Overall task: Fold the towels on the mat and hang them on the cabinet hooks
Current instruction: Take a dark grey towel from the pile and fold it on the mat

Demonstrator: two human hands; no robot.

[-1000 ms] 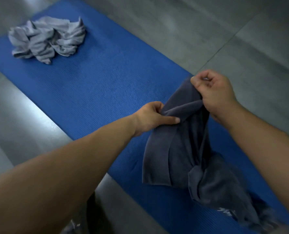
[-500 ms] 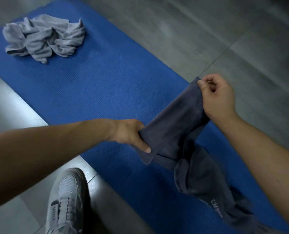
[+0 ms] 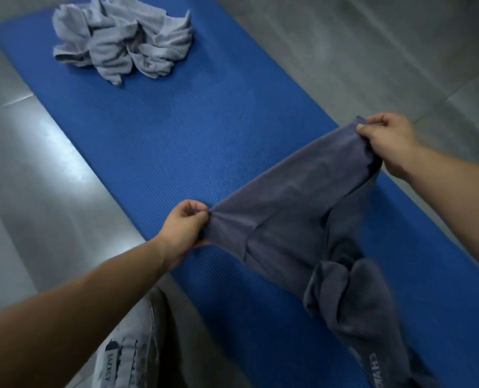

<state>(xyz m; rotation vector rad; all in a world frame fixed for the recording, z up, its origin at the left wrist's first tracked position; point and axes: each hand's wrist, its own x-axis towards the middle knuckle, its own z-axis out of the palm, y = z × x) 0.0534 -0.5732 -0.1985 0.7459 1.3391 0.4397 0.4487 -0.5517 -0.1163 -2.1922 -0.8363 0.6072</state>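
A person's left hand (image 3: pixel 186 228) and right hand (image 3: pixel 388 141) pinch a dark towel (image 3: pixel 297 208) taut above the mat (image 3: pixel 176 130), unfolded; the light towel (image 3: pixel 123 40) lies crumpled, nothing hung.

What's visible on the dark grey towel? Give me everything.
The dark grey towel looks like soft terry cloth and is not yet folded. One edge is pulled taut between the left hand and the right hand, each pinching a corner. The rest hangs twisted and bunched, and its lower end appears to rest on the blue mat. Near that end, white lettering shows, too cut off to read.
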